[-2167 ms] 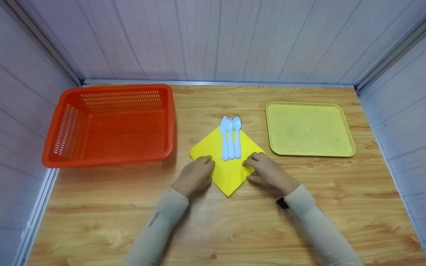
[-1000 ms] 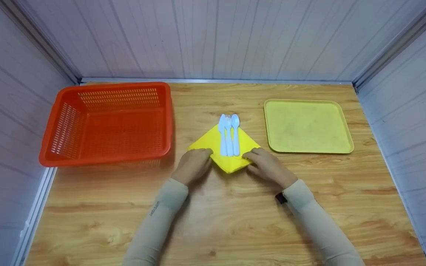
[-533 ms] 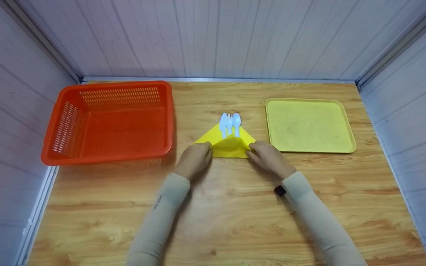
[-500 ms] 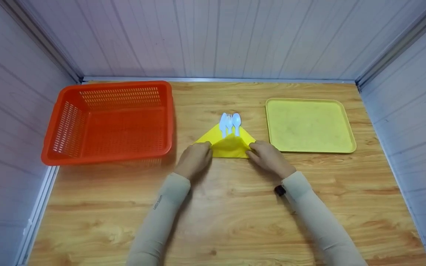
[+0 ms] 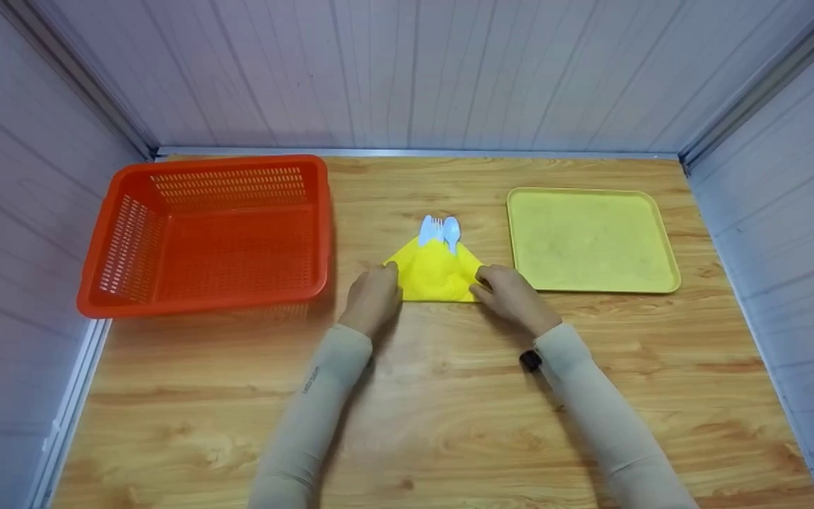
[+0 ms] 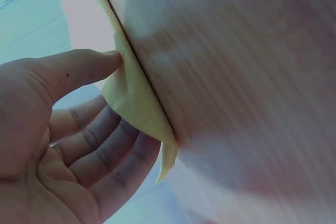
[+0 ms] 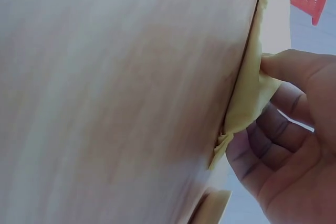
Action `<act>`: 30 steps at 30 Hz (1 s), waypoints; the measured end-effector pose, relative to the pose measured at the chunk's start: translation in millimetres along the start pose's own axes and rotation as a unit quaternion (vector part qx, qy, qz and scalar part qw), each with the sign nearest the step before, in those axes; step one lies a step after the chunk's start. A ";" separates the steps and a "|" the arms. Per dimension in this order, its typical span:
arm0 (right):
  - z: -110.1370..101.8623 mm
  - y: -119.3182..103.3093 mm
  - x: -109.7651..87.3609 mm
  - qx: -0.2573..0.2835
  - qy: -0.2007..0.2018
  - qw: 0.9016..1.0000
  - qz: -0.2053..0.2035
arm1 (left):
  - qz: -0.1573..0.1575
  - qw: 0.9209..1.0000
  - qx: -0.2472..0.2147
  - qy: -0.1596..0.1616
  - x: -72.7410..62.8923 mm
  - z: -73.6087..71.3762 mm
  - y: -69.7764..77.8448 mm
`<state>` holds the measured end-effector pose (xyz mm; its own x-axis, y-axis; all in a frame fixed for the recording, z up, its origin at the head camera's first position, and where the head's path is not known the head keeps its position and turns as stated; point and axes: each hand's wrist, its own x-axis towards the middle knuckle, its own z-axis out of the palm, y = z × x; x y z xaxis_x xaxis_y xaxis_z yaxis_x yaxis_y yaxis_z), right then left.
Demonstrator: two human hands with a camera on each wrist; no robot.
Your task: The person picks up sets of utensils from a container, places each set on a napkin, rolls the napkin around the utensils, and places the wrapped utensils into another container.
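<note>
A yellow napkin lies folded up from its near corner in the middle of the table. Its flap covers the handles of a light blue plastic knife, fork and spoon, whose upper ends stick out at the far side. My left hand pinches the napkin's left side, thumb in front and fingers behind, as the left wrist view shows. On the opposite side my right hand pinches the napkin the same way, seen close in the right wrist view.
At the left stands an orange-red plastic basket with slotted walls. A yellow rectangular tray lies right of the napkin, close to my right hand. Pale panel walls border the wooden table at the back and both sides.
The napkin's near corner has been folded away from me over the cutlery handles, and the flap now lies flatter and farther up. Both hands have moved slightly forward with it.
</note>
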<state>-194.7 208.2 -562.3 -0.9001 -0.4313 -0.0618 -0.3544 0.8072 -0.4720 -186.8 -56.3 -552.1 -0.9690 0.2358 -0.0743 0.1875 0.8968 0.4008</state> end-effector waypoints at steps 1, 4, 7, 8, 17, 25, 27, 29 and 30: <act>0.0 0.2 0.3 0.001 -0.001 1.000 0.003 | -0.004 1.000 0.001 -0.002 0.4 0.2 0.7; -0.2 0.5 1.0 0.002 -0.005 1.000 0.010 | -0.012 1.000 0.003 -0.009 1.3 0.5 2.6; -0.1 0.6 1.3 0.002 -0.007 1.000 0.020 | -0.016 1.000 0.008 -0.014 2.0 1.2 4.2; -0.1 0.3 1.4 0.001 -0.008 1.000 0.024 | -0.017 1.000 0.011 -0.015 2.0 1.7 4.7; 0.4 -15.0 -3.1 -0.077 0.035 0.995 0.046 | 0.018 0.995 0.086 0.049 -6.4 6.8 10.8; 6.4 -30.1 -1.4 -0.049 0.097 0.994 -0.003 | 0.136 0.984 0.077 0.081 -14.3 8.9 28.4; 8.1 -33.5 0.2 -0.021 0.083 0.996 0.002 | 0.166 0.982 0.066 0.055 -14.8 10.9 32.8; 10.4 -35.9 2.1 -0.006 0.064 0.998 0.015 | 0.182 0.981 0.061 0.026 -15.0 13.9 36.4; 11.7 -36.8 3.2 -0.002 0.056 0.998 0.019 | 0.185 0.981 0.062 0.011 -15.2 15.6 38.0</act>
<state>-181.5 172.4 -555.4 -0.9358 -0.3520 0.0193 -0.3195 0.8237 -0.4684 -162.4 -20.0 -550.0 -0.8337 0.5469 0.0764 0.5441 0.7900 0.2825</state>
